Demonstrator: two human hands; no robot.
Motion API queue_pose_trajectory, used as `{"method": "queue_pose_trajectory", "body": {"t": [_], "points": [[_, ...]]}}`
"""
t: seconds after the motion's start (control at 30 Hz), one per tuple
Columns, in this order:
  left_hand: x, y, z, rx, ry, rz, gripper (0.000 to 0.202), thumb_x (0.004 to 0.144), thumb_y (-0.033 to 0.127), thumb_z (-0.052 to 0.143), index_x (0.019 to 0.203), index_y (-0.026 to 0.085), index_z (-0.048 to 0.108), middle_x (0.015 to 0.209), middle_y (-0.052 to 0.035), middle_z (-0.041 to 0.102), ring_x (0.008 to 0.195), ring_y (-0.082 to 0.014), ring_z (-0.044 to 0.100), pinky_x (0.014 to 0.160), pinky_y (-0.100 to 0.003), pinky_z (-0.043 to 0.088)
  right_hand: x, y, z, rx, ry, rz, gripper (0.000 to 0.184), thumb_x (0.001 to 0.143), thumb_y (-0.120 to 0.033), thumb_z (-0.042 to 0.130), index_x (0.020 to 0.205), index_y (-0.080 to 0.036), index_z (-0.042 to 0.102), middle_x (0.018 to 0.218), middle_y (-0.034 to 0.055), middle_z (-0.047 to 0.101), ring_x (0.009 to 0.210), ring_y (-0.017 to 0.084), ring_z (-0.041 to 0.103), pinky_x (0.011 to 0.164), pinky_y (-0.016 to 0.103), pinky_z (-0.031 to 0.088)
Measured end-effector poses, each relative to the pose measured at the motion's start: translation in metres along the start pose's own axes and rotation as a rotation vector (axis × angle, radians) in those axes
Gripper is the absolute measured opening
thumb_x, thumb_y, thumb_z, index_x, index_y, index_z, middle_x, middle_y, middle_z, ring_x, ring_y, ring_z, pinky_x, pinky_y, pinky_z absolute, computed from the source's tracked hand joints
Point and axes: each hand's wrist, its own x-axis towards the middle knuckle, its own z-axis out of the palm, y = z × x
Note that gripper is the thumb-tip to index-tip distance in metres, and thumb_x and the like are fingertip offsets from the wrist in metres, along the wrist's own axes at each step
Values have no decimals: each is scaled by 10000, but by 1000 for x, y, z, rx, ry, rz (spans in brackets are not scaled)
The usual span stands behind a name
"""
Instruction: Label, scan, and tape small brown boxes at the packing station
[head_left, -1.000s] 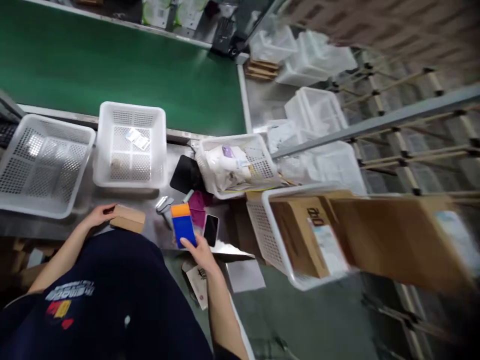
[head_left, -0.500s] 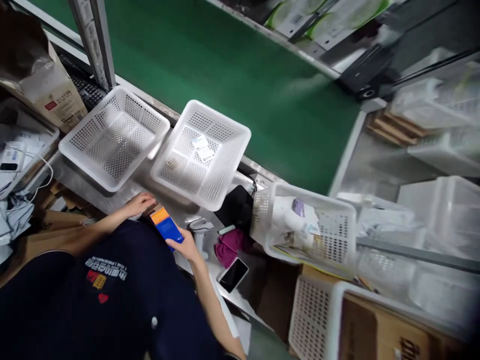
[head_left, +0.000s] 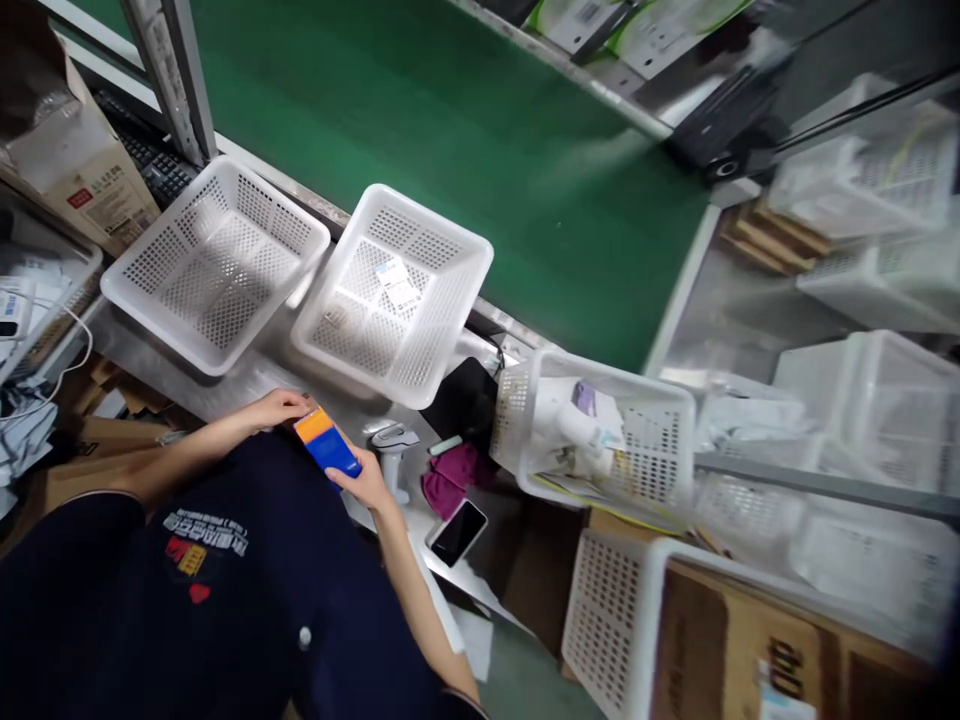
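We hold a blue-and-orange box (head_left: 328, 445) close against our dark shirt (head_left: 225, 590), over the near edge of the metal table (head_left: 161, 350), probably because this keeps it under our eyes. Our right hand (head_left: 367, 480) grasps its blue end, thumb on the upper face and fingers wrapped beneath, a grip that seems meant to steady it. Our left hand (head_left: 281, 405) has its fingertips bunched at the orange end; we cannot tell whether they pinch something or only touch it.

Just beyond the right hand stands a white scanner (head_left: 394, 440), likely kept there for an easy reach. A purple cloth (head_left: 450, 480) lies crumpled beside it, and a phone (head_left: 459, 532) rests face up near the table's edge, its screen dark.

Farther off, two white baskets sit side by side, perhaps lined up so that both open toward us: the left basket (head_left: 225, 285) and the middle basket (head_left: 367, 350), which has a paper label (head_left: 397, 285) on its floor. The right basket (head_left: 656, 440) carries white packages (head_left: 577, 420). Past them all runs a green surface (head_left: 450, 150), with white boxes (head_left: 577, 25) along its far side.
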Motion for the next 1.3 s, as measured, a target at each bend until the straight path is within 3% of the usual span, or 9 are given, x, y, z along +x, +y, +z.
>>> {"method": "queue_pose_trajectory", "body": {"t": [0.17, 0.27, 0.4, 0.53, 0.63, 0.77, 0.9, 1.07, 1.3], "points": [[4, 5, -8, 114, -12, 160, 328, 881, 458, 753, 725, 171, 725, 1116, -102, 769, 1012, -224, 698, 948, -331, 552, 2, 0, 0, 10, 13, -11, 503, 735, -670, 812, 736, -200, 633, 655, -11, 533, 604, 134, 404, 570, 288, 362], [5, 8, -18, 150, -92, 271, 335, 923, 460, 723, 755, 171, 737, 1155, -116, 766, 1035, -219, 702, 987, -336, 539, 4, 1, 0, 2, 3, -7, 512, 746, -688, 805, 782, -197, 664, 670, -10, 551, 615, 142, 426, 589, 295, 378], [10, 5, -19, 30, -171, 152, 337, 856, 485, 789, 813, 154, 746, 983, -85, 780, 908, -192, 701, 857, -290, 552, 4, 4, 0, -7, 17, -17, 548, 733, -730, 803, 790, -199, 678, 693, 1, 591, 627, 154, 458, 607, 307, 418], [14, 2, -13, 24, -148, 103, 296, 820, 432, 806, 787, 146, 738, 778, -35, 733, 737, -156, 654, 729, -262, 523, 4, 2, 2, 6, 22, -16, 519, 738, -698, 814, 783, -200, 673, 694, 1, 595, 627, 154, 466, 614, 310, 423], [15, 5, -17, 43, -84, 115, 193, 813, 332, 787, 756, 154, 740, 797, -41, 742, 760, -160, 656, 726, -257, 515, 4, -8, 2, 8, 13, 10, 498, 754, -672, 809, 822, -193, 693, 714, 7, 612, 634, 155, 477, 617, 306, 423], [15, 7, -38, 32, 157, 59, 139, 740, 208, 803, 670, 163, 692, 930, -60, 766, 864, -162, 688, 768, -240, 536, -4, -25, -8, -55, -10, 75, 480, 782, -651, 796, 889, -188, 723, 728, 6, 630, 640, 155, 487, 612, 293, 428], [14, -3, -52, -8, 228, -100, 178, 823, 268, 785, 747, 177, 652, 691, -12, 680, 612, -126, 624, 601, -228, 515, -15, -29, -20, -88, -10, 156, 492, 751, -672, 797, 744, -199, 659, 604, -26, 529, 575, 133, 419, 543, 274, 370], [17, -23, -37, -55, 211, -234, 283, 899, 359, 777, 787, 194, 577, 593, 15, 614, 557, -135, 625, 553, -233, 519, -16, -19, -17, -15, 36, 170, 554, 693, -709, 813, 656, -213, 569, 588, -26, 497, 565, 129, 409, 534, 280, 350], [23, -38, -17, -42, 226, -253, 364, 867, 451, 813, 790, 195, 565, 631, 21, 599, 610, -140, 641, 559, -228, 510, -17, -15, -16, 3, 51, 137, 551, 690, -704, 810, 633, -228, 540, 575, -16, 481, 549, 135, 398, 533, 298, 344]]}}
